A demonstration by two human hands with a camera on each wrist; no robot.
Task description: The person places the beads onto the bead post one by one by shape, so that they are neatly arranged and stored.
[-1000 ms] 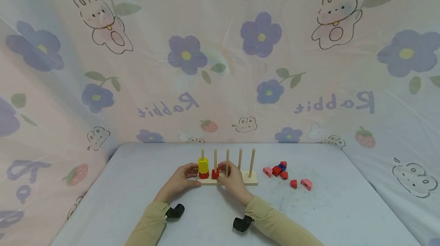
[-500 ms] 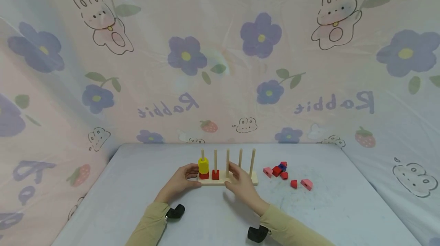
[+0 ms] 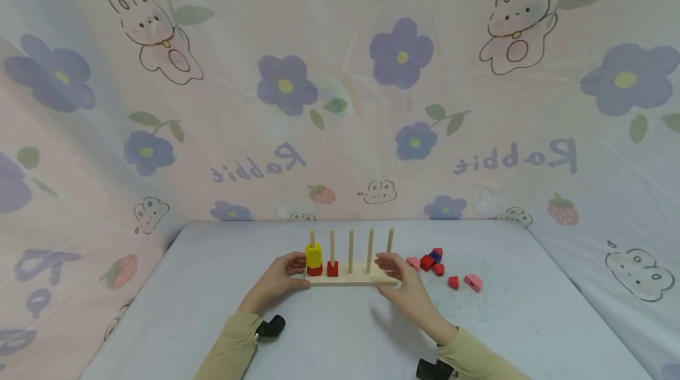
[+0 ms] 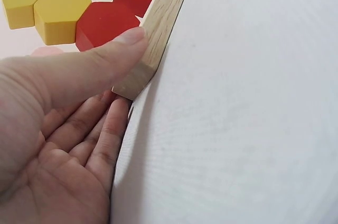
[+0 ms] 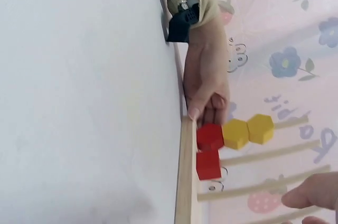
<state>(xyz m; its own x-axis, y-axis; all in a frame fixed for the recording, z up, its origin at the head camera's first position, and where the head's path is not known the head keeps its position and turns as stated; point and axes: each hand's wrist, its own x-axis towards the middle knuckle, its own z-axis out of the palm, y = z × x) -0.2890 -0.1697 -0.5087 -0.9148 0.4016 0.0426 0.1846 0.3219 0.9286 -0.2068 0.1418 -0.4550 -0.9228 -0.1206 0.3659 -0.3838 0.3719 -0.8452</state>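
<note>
Gripping the left end of the wooden peg base [image 3: 352, 278], the left hand [image 3: 280, 277] has its thumb on top & fingers along the end. Base sits mid-table w/ five upright pegs. Leftmost peg carries a red hexagon block [image 3: 314, 271] under two yellow hexagon blocks [image 3: 313, 255]; 2nd peg holds a red square block [image 3: 332, 268]. Right hand [image 3: 404, 285] hovers at the base's right end, fingers loosely spread, holding nothing. Right of it, loose red, pink & blue blocks [image 3: 437, 264] lie scattered on the white table [image 3: 212, 285]. Bunny-and-flower cloth [image 3: 340, 102] hangs at the far side.
</note>
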